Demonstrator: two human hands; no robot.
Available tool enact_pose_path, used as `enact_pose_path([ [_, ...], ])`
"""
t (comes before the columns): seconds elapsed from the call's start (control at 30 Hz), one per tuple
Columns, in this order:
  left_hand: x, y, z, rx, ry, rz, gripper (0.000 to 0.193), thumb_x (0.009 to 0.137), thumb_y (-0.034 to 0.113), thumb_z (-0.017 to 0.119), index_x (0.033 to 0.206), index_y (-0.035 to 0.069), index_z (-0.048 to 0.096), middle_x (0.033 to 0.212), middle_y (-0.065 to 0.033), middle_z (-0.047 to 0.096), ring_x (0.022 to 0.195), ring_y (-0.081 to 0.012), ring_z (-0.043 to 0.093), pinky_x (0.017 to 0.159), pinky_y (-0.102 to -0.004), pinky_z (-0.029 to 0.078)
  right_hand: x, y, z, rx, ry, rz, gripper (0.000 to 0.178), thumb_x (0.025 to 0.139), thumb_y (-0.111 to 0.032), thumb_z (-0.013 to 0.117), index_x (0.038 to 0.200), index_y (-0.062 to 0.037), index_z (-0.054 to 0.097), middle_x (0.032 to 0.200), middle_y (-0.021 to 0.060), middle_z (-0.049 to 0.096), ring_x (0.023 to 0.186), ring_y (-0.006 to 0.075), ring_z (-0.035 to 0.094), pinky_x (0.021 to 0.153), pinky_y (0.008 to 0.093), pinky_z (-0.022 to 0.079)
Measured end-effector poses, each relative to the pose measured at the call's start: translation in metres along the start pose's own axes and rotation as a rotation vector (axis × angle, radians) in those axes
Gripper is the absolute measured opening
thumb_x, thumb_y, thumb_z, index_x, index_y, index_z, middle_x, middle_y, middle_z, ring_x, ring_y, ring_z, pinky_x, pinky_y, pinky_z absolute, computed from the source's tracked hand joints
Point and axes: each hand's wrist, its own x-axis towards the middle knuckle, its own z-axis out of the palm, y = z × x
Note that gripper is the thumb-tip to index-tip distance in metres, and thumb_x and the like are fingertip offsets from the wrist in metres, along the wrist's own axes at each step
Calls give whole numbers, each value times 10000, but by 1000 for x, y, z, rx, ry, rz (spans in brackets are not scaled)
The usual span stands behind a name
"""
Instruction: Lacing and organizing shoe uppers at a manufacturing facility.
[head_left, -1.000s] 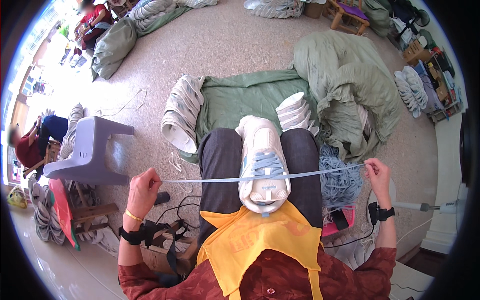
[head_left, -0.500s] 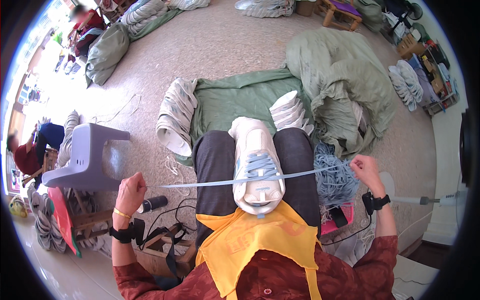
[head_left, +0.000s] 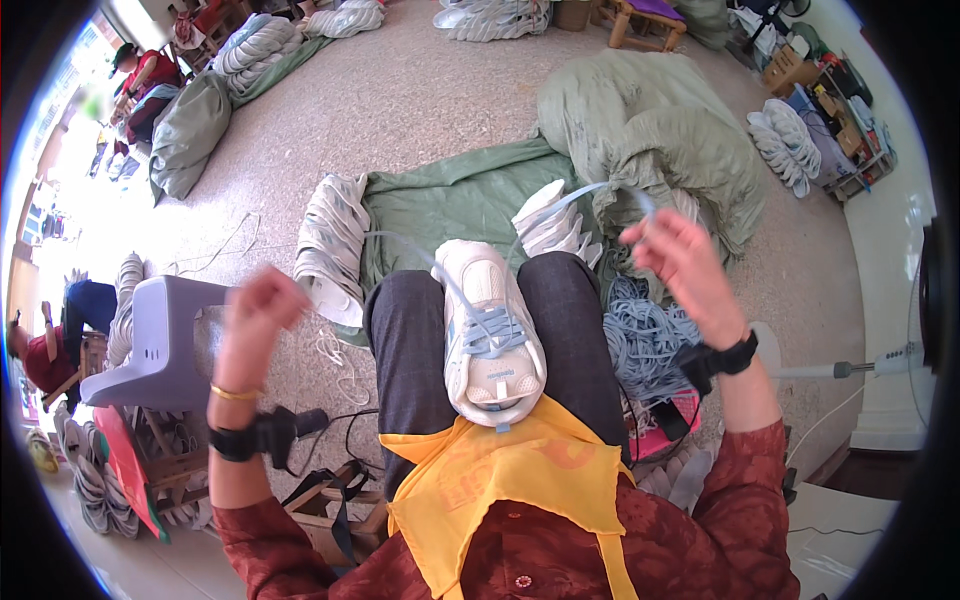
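A white sneaker (head_left: 486, 370) rests on my lap between my thighs, its toe pointing away from me. Pale blue shoelace (head_left: 493, 333) is threaded across its tongue. One loose lace end arcs up to the left in the air, apart from my left hand (head_left: 262, 315), whose fingers are smeared by motion. The other end loops up to the right and comes down by the fingertips of my right hand (head_left: 680, 270). That hand is raised with its fingers loosely bent and apart, and the lace tip lies close to them. A yellow apron (head_left: 510, 475) covers my lap's near part.
Stacked white shoes (head_left: 332, 240) and more shoes (head_left: 555, 222) flank a green cloth (head_left: 440, 195). A bundle of blue laces (head_left: 650, 345) sits over a pink basket (head_left: 665, 425) at right. A grey plastic chair (head_left: 150, 335) stands left. Other people sit farther left.
The stretched lace is no longer taut across the shoe; its ends now fly up on both sides. My right hand has moved up and left; my left hand has risen slightly.
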Motion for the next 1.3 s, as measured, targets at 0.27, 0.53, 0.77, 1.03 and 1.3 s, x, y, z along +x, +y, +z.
enact_pose_path([
  [0.27,-58,-44,96,-394,-520,-259,112,952,14,725,943,47,619,867,-6,701,782,-67,640,704,-216,506,-52,64,55,-93,-213,165,69,978,-54,733,1000,7,709,920,24,725,817,83,703,739,249,607],
  [0.53,-57,-41,120,-446,-395,-195,128,983,10,702,948,41,582,893,-21,682,810,-84,676,721,-233,545,-49,80,71,-58,-223,120,43,992,3,693,993,29,657,960,80,733,879,139,749,803,284,644],
  [0.77,-58,-42,131,-445,-344,-185,128,983,-26,689,955,26,576,931,-39,695,823,-101,706,722,-246,579,-49,88,75,-26,-182,92,87,971,25,710,936,17,631,967,76,729,880,130,744,800,290,646],
  [1.03,-59,-44,132,-494,-321,-180,130,982,-21,698,956,24,578,992,-59,700,845,-113,711,741,-257,594,-49,92,81,-54,-123,-26,124,963,43,693,876,32,604,865,54,724,840,102,738,742,251,611],
  [1.3,-58,-46,135,-510,-273,-180,100,988,-32,682,976,15,594,1011,-63,699,888,-129,724,786,-272,607,-55,77,78,-396,-188,-170,102,926,42,721,890,1,634,937,34,734,883,83,726,788,248,601],
])
